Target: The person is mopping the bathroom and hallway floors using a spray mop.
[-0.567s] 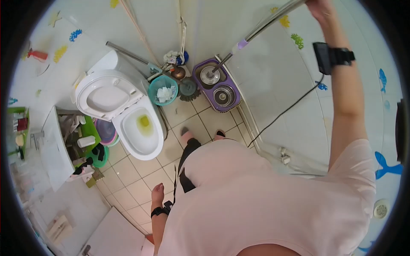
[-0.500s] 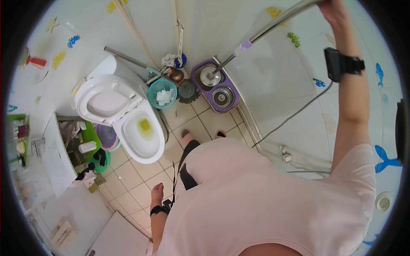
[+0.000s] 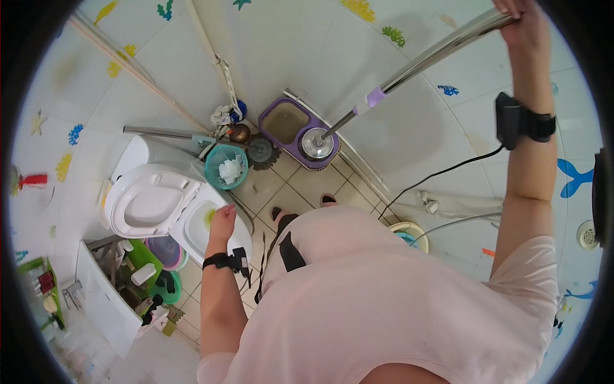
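Observation:
My right hand (image 3: 526,32) is raised high at the right, its fingers wrapped round the top of a metal mop handle (image 3: 435,57) with a lilac collar. The handle slants down to a round metal mop head (image 3: 316,142), which sits in the nearer compartment of a purple mop bucket (image 3: 264,128). Murky water shows in the bucket's other compartment. On the left, my left hand (image 3: 222,222) hangs above the bowl of a white toilet (image 3: 169,153), its fingers curled in and nothing seen in them. Yellowish liquid shows in the bowl beside it.
Beside the toilet stand a teal waste bin (image 3: 211,169) with white paper and a grey brush head (image 3: 259,148). An open cabinet (image 3: 112,301) holds various items at lower left. A black cable (image 3: 441,169) runs down from my right wrist. A yellowish basin (image 3: 419,232) stands at my right.
The mop head has moved from the farther compartment, now showing water, to the nearer one that held the wringing basket. My left hand has risen forward over the toilet.

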Demonstrator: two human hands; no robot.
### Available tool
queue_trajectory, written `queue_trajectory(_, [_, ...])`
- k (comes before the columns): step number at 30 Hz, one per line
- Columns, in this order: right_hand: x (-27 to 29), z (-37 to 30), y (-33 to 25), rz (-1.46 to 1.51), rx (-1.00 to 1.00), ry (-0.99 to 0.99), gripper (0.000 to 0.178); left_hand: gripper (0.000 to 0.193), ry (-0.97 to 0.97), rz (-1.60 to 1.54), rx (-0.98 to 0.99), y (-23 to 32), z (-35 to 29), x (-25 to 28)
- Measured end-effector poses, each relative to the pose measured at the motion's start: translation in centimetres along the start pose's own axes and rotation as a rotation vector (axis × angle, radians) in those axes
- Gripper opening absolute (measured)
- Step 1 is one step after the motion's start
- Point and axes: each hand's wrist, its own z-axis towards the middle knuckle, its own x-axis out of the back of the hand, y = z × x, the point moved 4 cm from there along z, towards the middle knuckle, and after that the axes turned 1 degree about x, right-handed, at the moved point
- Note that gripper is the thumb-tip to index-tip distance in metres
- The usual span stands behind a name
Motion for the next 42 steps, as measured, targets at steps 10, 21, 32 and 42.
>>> queue_trajectory(10, [-0.5, -5.1, 4.7, -0.243, -0.055, 0.075, 0.024, 0.033, -0.324, -0.060, -0.560, 23.2, 9.1, -6.3])
queue_trajectory(21, [-0.6, -8.1, 3.7, 0.302, -0.203, -0.855, 0.021, 0.041, -0.534, 0.003, -0.888, 33.0, 14.8, -15.6])
queue_trajectory(32, [2.5, -9.9, 11.1, 0.001, -0.187, 0.046, 0.022, 0.076, -0.011, 0.140, -0.299, 15.8, 12.0, -16.7])
queue_trajectory(42, [6.8, -20.9, 28.7, -0.146, -0.470, 0.129, 0.013, 0.063, 0.100, 0.347, 0.432, -8.4, -11.7, -5.0])
